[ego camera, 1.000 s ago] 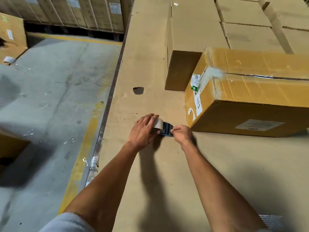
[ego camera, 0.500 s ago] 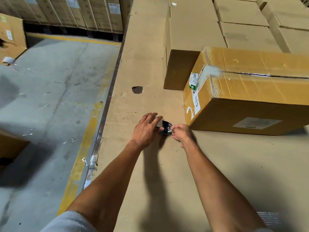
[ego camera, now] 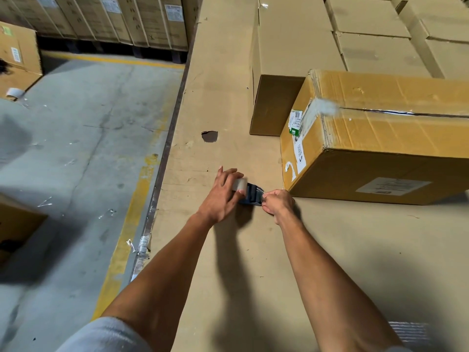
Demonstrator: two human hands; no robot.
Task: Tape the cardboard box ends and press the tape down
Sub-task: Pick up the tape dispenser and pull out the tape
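Dispenser (ego camera: 250, 195) between both hands' fingers (ego camera: 229, 177); box (ego camera: 380, 138) beside.

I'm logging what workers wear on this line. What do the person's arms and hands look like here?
Both forearms are bare to the wrist, and the left hand and right hand wear no gloves, watch or rings that show. A light grey fabric sleeve covers the left upper arm.

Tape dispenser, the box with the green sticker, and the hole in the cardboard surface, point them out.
Tape dispenser (ego camera: 251, 196), head view, dark body.
Box with green sticker (ego camera: 396, 138), head view, top face.
Hole (ego camera: 209, 136), head view, centre.
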